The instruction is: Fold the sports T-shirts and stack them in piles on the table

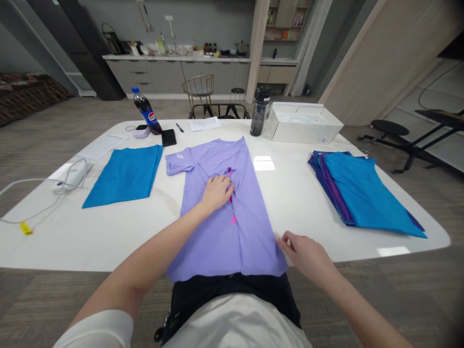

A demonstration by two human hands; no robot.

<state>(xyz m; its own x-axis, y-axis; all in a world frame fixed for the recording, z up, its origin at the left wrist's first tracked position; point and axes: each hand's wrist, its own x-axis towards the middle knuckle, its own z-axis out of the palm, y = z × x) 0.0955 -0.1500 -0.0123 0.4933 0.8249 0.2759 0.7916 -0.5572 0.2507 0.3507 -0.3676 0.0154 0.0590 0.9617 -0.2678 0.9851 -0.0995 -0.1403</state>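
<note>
A lavender T-shirt (213, 241) lies in front of me, its right side folded inward and one short sleeve spread out at the left. Its lower hem reaches the table's near edge, and pink print shows along the fold near its middle. My left hand (217, 192) rests on the shirt beside the pink print, fingers stretched out and holding nothing. At the shirt's lower right edge, my right hand (308, 253) is closed in a pinch on the fabric.
On the white table (297, 193), a folded blue garment (126, 174) lies left and a garment stack (369, 188) right. Farther back stand a cola bottle (147, 112), a dark water bottle (260, 112) and a white box (304, 123). A power strip (72, 175) trails cables at left.
</note>
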